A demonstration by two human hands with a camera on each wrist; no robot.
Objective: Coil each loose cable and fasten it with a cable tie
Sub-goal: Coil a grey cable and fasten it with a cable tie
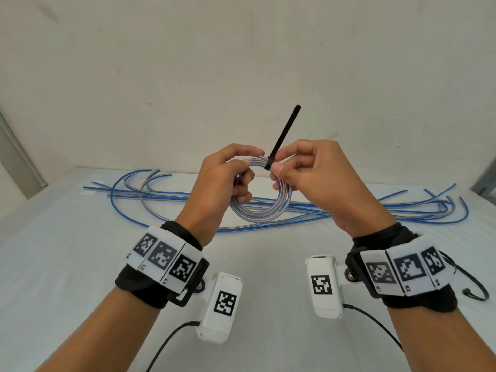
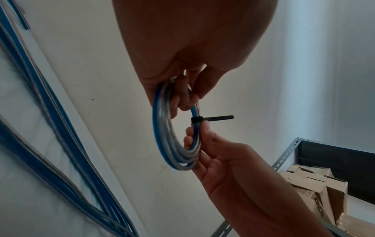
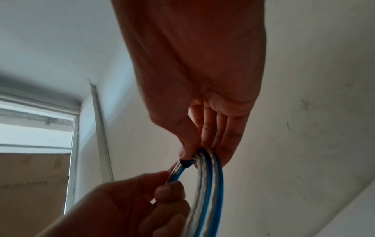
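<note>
Head view, lower frame: my two banded wrists. At centre frame, above the table [image 1: 80, 264], my left hand [image 1: 222, 181] curls its fingers round the left side of the coiled cable [image 1: 261, 210], while my right hand [image 1: 308, 175] pinches the coil's top at the black cable tie [image 1: 284, 132], whose tail points up. Behind, across mid-frame, loose blue and clear cables [image 1: 389, 213] sprawl on the table.

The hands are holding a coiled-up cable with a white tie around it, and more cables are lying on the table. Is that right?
Almost. The tie is black, not white, as the head view shows. The rest holds: both hands, left and right, hold the coiled cable, and loose cables lie on the table.
</note>
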